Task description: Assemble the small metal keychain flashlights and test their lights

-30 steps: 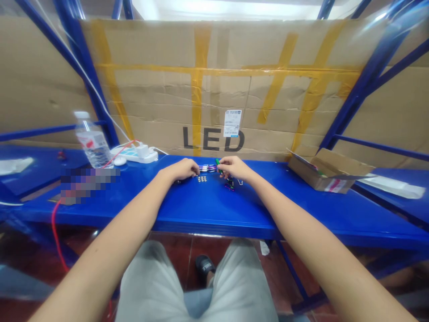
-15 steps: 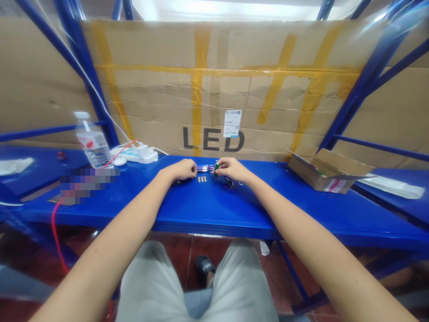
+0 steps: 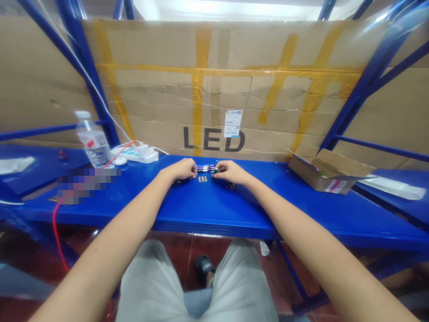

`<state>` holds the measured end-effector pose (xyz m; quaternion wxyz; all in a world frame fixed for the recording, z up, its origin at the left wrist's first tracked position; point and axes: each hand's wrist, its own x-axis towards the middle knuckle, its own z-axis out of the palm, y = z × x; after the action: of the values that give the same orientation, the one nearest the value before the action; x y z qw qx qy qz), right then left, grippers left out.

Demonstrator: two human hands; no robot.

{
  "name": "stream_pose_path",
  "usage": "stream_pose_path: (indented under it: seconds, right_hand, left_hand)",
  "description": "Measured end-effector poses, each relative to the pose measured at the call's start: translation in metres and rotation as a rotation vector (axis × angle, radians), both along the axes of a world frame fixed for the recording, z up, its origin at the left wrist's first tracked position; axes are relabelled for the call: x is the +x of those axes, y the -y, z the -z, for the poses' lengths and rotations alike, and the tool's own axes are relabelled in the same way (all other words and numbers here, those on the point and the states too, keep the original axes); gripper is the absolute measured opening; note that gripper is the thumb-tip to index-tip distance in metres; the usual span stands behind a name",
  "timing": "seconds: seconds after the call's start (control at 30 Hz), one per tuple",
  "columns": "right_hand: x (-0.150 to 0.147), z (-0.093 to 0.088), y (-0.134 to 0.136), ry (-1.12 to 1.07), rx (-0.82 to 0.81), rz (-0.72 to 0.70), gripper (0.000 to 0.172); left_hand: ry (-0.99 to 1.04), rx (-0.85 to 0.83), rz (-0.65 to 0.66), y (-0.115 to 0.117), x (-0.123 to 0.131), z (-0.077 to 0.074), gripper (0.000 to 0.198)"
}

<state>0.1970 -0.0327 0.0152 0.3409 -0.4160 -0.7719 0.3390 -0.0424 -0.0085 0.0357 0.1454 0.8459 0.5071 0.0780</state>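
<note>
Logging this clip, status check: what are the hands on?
Left hand beside purple-and-silver cylinders; right hand at green piece; small silver parts between hands.

Two bare arms reach forward and inward from the lower corners of the view, converging toward the middle. The left forearm (image 3: 110, 232) runs up from the bottom left, and the right forearm (image 3: 311, 228) mirrors it from the bottom right. Both wrists are low and nearly level, bending only slightly. The left hand (image 3: 182, 169) lies knuckles-up, its fingers (image 3: 193, 169) curled down and inward. The right hand (image 3: 231, 172) is turned in toward it, its fingertips (image 3: 216, 175) drawn together in a tight pinch-like pose. The two hands are near each other but apart, with a narrow gap between them — neither touches the other.
</note>
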Motion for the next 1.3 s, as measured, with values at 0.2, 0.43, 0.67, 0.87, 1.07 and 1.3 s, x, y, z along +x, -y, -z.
stream_pose_path:
  seconds: [0.2,0.43,0.67,0.87,1.07,1.3]
  right_hand:
    - [-0.001,0.000,0.000,0.028,0.005,-0.020,0.014]
    - [-0.001,0.000,0.001,0.045,0.028,-0.034,0.014]
    - [-0.001,0.000,0.001,0.053,0.047,-0.035,0.016]
    - [-0.001,-0.001,0.001,0.060,0.031,-0.036,0.017]
    - [0.000,0.001,0.000,0.070,0.068,-0.053,0.015]
    - [0.000,0.002,-0.003,0.074,0.096,-0.064,0.016]
  left_hand:
    - [0.016,0.004,-0.003,0.005,-0.005,-0.005,0.026]
    - [0.026,0.011,0.027,0.008,-0.004,-0.008,0.024]
    - [0.022,0.037,0.008,0.003,0.000,-0.002,0.022]
    - [0.047,0.060,-0.020,0.001,-0.001,0.001,0.025]
    - [0.027,0.048,-0.020,0.001,-0.001,0.002,0.024]
    - [0.039,0.063,-0.010,-0.001,0.000,0.005,0.020]
